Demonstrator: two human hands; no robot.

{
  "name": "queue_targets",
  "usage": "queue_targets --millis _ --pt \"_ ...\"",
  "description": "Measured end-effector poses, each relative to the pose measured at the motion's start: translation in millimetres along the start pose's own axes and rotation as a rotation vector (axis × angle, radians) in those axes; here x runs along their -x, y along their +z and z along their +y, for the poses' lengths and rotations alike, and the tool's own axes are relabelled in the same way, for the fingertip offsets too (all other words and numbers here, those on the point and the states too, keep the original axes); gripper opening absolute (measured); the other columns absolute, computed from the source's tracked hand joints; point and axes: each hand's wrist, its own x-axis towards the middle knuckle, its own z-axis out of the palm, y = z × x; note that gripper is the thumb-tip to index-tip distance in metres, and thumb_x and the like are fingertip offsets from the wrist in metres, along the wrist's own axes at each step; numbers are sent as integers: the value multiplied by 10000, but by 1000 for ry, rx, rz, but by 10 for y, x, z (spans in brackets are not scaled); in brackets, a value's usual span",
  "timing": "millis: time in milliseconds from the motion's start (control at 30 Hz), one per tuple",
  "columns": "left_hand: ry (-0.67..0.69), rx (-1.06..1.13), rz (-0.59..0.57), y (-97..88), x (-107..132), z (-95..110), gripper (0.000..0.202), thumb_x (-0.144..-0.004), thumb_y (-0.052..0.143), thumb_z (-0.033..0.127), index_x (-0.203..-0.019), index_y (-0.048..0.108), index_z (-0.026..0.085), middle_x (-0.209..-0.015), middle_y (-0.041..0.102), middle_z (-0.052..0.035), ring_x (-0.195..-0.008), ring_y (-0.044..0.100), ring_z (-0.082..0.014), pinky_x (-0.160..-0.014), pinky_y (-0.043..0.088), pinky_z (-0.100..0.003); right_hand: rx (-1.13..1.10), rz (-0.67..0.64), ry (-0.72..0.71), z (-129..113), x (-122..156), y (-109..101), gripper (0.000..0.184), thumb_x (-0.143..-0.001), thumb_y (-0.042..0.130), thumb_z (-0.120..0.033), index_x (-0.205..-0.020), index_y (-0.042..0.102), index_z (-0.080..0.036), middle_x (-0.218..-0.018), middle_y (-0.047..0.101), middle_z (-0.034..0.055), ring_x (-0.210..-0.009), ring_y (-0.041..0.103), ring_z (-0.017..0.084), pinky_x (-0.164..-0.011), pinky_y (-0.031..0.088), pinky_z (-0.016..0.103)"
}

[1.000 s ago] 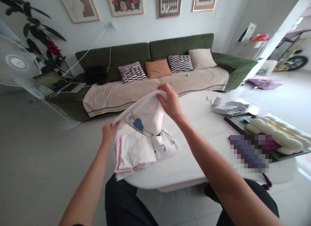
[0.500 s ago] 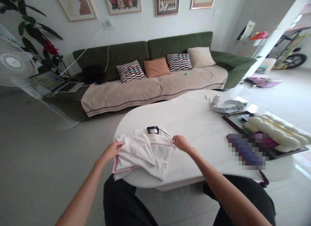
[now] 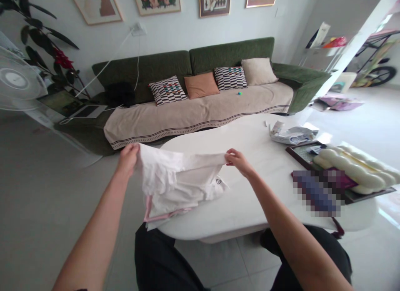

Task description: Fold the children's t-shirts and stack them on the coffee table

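Note:
A white garment [image 3: 184, 178] is stretched between my two hands over the near left end of the white table [image 3: 250, 145]. Its exact kind does not show; a small dark triangle mark sits on its right part. My left hand [image 3: 128, 157] grips the upper left corner, raised past the table's left edge. At the upper right corner, my right hand [image 3: 236, 161] pinches the cloth. The lower part of the garment rests on a pink-edged cloth [image 3: 148, 209] at the table's near left edge.
To the right on the table are a crumpled plastic bag [image 3: 293, 134], a dark-framed tray [image 3: 296, 155], a puffy cream thing [image 3: 353, 166] and a blurred-out object [image 3: 317, 193]. A green sofa [image 3: 231, 53] stands beyond, a fan [image 3: 18, 80] at the left.
Both hands have risen away from me, the left one farther, lifting the white garment's far edge. The black tag is out of sight, and the triangle mark now shows.

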Motion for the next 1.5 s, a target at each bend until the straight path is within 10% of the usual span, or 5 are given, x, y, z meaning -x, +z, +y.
queue_targets --millis 633,833,1067,1333,1500 --pt "191 322 -429 812 -67 1585 327 -731 527 112 -1024 582 246 -958 628 70 -975 558 -119 -762 458 -246 -832 118 -123 -387 966 -1871 280 -658 623 -223 -934 573 -221 -856 636 -5 -745 631 122 -686 536 266" --pt "313 -50 -621 2614 -150 1672 375 -781 484 151 -1152 477 98 -995 620 -35 -811 604 -82 -760 427 -240 -1048 317 102 389 1319 -1729 336 -630 605 -199 -965 577 -220 -1057 619 62 -1051 556 184 -853 497 282" --pt "478 -660 -723 4322 313 659 361 -691 631 230 -1022 555 107 -1119 576 -162 -1049 516 -246 -892 343 -388 -694 737 396 1727 1681 -1184 490 -563 696 -300 -1000 485 -236 -933 633 55 -909 624 229 -778 527 346" --pt "405 -841 -894 3054 1082 -769 300 -713 552 232 -1003 608 177 -1083 594 -128 -1028 528 -266 -884 379 -377 47 376 116 1791 1152 -818 177 -784 432 -313 -853 551 -201 -831 612 70 -744 609 198 -654 493 319" --pt "407 -1075 -533 2114 1570 -1265 579 -681 604 358 -1222 461 209 -1363 325 -158 -1271 213 -359 -963 228 -535 300 77 -87 1571 563 -511 209 -787 402 -193 -895 581 -188 -951 591 75 -906 558 197 -819 426 327"
